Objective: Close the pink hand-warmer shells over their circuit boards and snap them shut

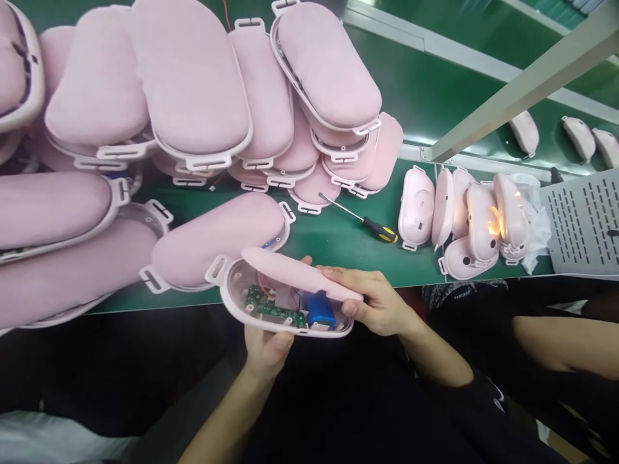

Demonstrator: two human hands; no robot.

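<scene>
Two hands work near us: our left hand (264, 348) cups an open oval pink shell (285, 308) from below, while our right hand (377, 303) grips its soft padded cover (300, 274), circuit board (273, 308) exposed.

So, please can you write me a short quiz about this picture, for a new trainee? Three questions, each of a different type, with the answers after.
1. True or false: the pink shell held in the left hand is open, with a green circuit board and a blue battery showing inside.
2. Multiple choice: what lies on the green bench to the right of the big pile of pink padded units? A) scissors B) a screwdriver C) a tape roll
3. Fill in: the right hand holds a pink padded ____ over the open shell.

Key
1. True.
2. B, the screwdriver with a black and yellow handle.
3. Cover.
</scene>
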